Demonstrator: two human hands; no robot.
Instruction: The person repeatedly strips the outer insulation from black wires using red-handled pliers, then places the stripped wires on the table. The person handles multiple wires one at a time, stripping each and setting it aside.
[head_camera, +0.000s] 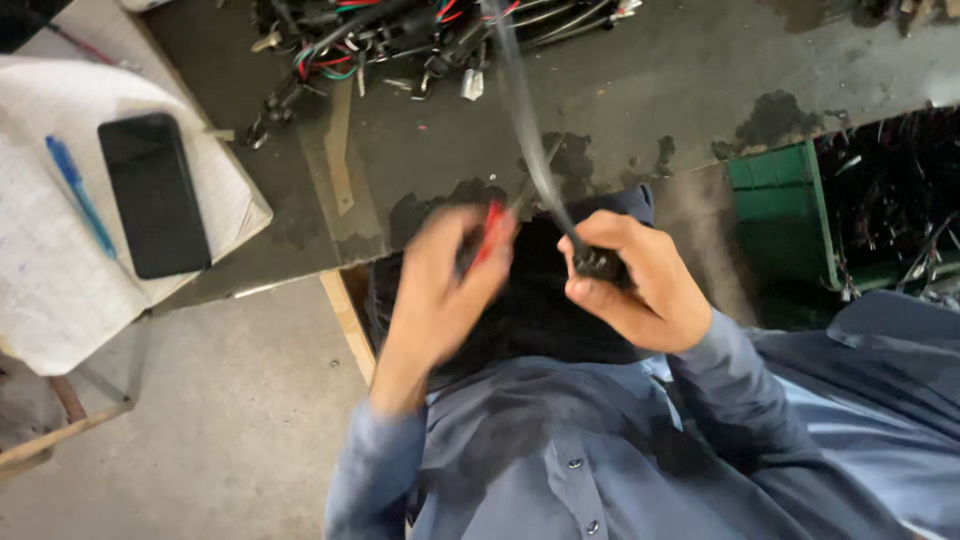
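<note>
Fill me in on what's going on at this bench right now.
A person in a blue shirt is working close to the chest with both hands. The left hand, blurred by motion, grips a red-handled tool. The right hand pinches a dark connector on the end of a cable that runs up toward a heap of wire harnesses on the dark worktable. To the left, a black phone and a blue pen lie on an open notebook. A green crate sits at right.

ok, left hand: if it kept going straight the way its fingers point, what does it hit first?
Probably the dark worn worktop edge just ahead of the blurred left hand and its red-handled tool, then the tangled wire harness pile further on. Motion blur leaves depth unclear.
</note>
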